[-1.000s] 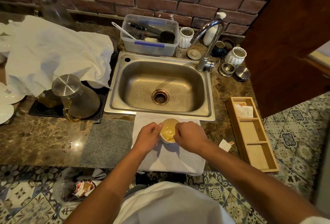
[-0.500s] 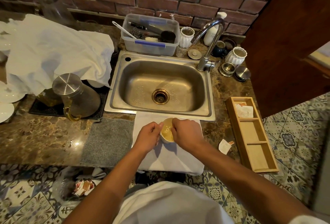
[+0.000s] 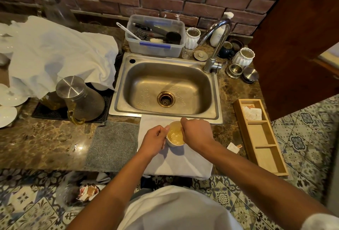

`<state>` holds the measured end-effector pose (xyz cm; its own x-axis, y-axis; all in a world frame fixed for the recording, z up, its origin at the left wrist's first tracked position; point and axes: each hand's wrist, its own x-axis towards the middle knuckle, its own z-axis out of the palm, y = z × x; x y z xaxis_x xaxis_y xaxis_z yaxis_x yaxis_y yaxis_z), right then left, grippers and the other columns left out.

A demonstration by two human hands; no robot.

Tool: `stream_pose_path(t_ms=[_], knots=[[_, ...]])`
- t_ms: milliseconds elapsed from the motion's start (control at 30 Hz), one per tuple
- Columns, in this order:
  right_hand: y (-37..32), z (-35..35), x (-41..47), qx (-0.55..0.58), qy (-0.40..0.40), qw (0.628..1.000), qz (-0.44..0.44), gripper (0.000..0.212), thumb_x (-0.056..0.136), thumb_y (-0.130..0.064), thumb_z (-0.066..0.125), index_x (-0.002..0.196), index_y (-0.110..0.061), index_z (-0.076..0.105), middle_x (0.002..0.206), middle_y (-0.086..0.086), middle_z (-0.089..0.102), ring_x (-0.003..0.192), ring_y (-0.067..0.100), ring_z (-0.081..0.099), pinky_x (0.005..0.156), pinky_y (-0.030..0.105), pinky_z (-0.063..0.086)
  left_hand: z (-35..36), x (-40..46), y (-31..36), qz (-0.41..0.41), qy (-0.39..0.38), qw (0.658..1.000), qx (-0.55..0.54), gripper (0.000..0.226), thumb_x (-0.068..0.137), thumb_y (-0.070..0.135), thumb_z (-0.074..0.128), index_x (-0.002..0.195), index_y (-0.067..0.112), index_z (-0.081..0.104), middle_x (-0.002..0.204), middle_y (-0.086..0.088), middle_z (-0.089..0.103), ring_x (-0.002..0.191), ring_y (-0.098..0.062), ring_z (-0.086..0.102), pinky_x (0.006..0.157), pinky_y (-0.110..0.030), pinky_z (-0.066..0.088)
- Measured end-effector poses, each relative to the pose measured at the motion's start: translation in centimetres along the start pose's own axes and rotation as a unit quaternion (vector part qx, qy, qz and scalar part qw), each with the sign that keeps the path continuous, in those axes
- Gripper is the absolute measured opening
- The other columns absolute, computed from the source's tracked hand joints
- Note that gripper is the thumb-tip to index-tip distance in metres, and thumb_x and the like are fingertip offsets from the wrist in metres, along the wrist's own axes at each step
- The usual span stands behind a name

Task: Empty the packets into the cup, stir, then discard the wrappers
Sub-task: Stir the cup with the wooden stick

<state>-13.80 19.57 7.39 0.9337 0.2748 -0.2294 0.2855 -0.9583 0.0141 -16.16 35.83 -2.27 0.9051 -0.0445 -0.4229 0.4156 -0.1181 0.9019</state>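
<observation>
A small white cup (image 3: 175,135) of yellowish liquid stands on a white towel (image 3: 176,163) in front of the sink. My left hand (image 3: 155,141) grips the cup's left side. My right hand (image 3: 197,132) hovers over the cup's right rim with its fingers pinched shut; whatever they hold is hidden. A torn wrapper (image 3: 233,147) lies on the counter right of the towel. More packets (image 3: 252,113) sit in the far compartment of a wooden tray (image 3: 264,141).
The steel sink (image 3: 165,86) and faucet (image 3: 213,46) are just behind the cup. A grey mat (image 3: 112,143) and a lidded jug (image 3: 80,95) are to the left. Below the counter edge, a clear bag (image 3: 88,191) holds used wrappers.
My right hand has circled from the cup's near right side to its far right rim. The left hand and the cup stay in place.
</observation>
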Motion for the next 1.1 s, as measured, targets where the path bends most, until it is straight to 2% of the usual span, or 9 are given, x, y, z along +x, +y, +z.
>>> stream_pose_path(t_ms=[100, 267, 467, 600, 700, 800, 900, 1000, 1100], knots=[[-0.6, 0.0, 0.3, 0.023, -0.015, 1.0, -0.009, 0.035, 0.099, -0.037, 0.06, 0.128, -0.019, 0.06, 0.109, 0.008, 0.074, 0.094, 0.03, 0.07, 0.068, 0.03, 0.041, 0.0, 0.1, -0.4, -0.004, -0.001, 1.0, 0.012, 0.044, 0.106, 0.035, 0.054, 0.068, 0.012, 0.052, 0.047, 0.004, 0.053, 0.042, -0.009, 0.046, 0.05, -0.026, 0.041], [-0.5, -0.2, 0.1, 0.029, -0.085, 0.995, -0.03, 0.024, 0.096, -0.035, 0.063, 0.112, -0.018, 0.071, 0.104, 0.009, 0.075, 0.089, 0.028, 0.069, 0.073, 0.033, 0.054, 0.1, 0.2, -0.5, 0.0, -0.001, 1.0, -0.002, 0.046, 0.104, 0.039, 0.056, 0.067, 0.011, 0.052, 0.049, 0.0, 0.051, 0.043, -0.012, 0.045, 0.051, -0.029, 0.04], [0.6, -0.9, 0.3, -0.012, -0.002, 0.999, -0.044, 0.027, 0.1, -0.032, 0.061, 0.123, -0.018, 0.063, 0.106, 0.009, 0.075, 0.089, 0.029, 0.071, 0.07, 0.032, 0.053, 0.1, 0.1, -0.4, 0.001, 0.0, 1.0, -0.004, 0.047, 0.104, 0.039, 0.056, 0.067, 0.011, 0.051, 0.048, 0.001, 0.051, 0.042, -0.01, 0.045, 0.049, -0.024, 0.04], [-0.1, -0.3, -0.7, -0.024, -0.057, 0.996, -0.07, 0.029, 0.098, -0.033, 0.063, 0.122, -0.018, 0.064, 0.106, 0.01, 0.075, 0.088, 0.029, 0.07, 0.066, 0.029, 0.04, 0.1, 0.0, -0.2, -0.002, -0.003, 1.0, -0.002, 0.046, 0.104, 0.04, 0.056, 0.069, 0.011, 0.052, 0.049, 0.001, 0.051, 0.042, -0.009, 0.045, 0.048, -0.022, 0.041], [-0.3, -0.5, -1.0, 0.005, -0.073, 0.996, -0.057, 0.028, 0.098, -0.037, 0.061, 0.119, -0.018, 0.066, 0.105, 0.009, 0.074, 0.087, 0.027, 0.068, 0.067, 0.029, 0.041, 0.1, -0.1, -0.2, -0.003, -0.002, 1.0, -0.007, 0.046, 0.104, 0.04, 0.056, 0.068, 0.012, 0.052, 0.05, 0.001, 0.051, 0.043, -0.01, 0.046, 0.048, -0.023, 0.04], [-0.2, -1.2, -0.4, -0.007, -0.04, 0.998, -0.051, 0.033, 0.099, -0.036, 0.061, 0.127, -0.018, 0.059, 0.11, 0.008, 0.074, 0.092, 0.029, 0.07, 0.067, 0.03, 0.041, 0.1, -0.1, -0.1, -0.003, -0.002, 1.0, -0.004, 0.046, 0.104, 0.039, 0.056, 0.067, 0.012, 0.051, 0.047, 0.003, 0.051, 0.042, -0.011, 0.045, 0.049, -0.023, 0.04], [-0.3, -1.3, -0.4, -0.027, -0.049, 0.997, -0.059, 0.037, 0.098, -0.031, 0.064, 0.132, -0.018, 0.057, 0.112, 0.009, 0.074, 0.094, 0.029, 0.071, 0.072, 0.032, 0.05, 0.0, -0.2, 0.1, -0.009, -0.015, 1.0, -0.002, 0.045, 0.105, 0.039, 0.055, 0.069, 0.012, 0.051, 0.049, 0.002, 0.052, 0.044, -0.013, 0.047, 0.051, -0.026, 0.041], [-0.4, -0.9, -0.8, 0.007, -0.095, 0.994, -0.054, 0.026, 0.097, -0.03, 0.063, 0.12, -0.017, 0.066, 0.106, 0.011, 0.074, 0.085, 0.027, 0.067, 0.071, 0.032, 0.05, -0.2, -0.3, 0.3, -0.011, -0.023, 1.0, -0.002, 0.044, 0.105, 0.04, 0.054, 0.072, 0.011, 0.053, 0.05, 0.0, 0.055, 0.044, -0.014, 0.05, 0.052, -0.028, 0.044], [0.2, -0.8, -0.2, 0.109, -0.135, 0.985, 0.005, 0.013, 0.094, -0.028, 0.062, 0.094, -0.016, 0.066, 0.098, 0.01, 0.072, 0.084, 0.026, 0.063, 0.067, 0.033, 0.048, -0.1, -0.4, 0.3, -0.018, -0.025, 0.999, -0.018, 0.043, 0.105, 0.04, 0.054, 0.073, 0.011, 0.053, 0.051, -0.002, 0.055, 0.042, -0.016, 0.053, 0.049, -0.029, 0.045]])
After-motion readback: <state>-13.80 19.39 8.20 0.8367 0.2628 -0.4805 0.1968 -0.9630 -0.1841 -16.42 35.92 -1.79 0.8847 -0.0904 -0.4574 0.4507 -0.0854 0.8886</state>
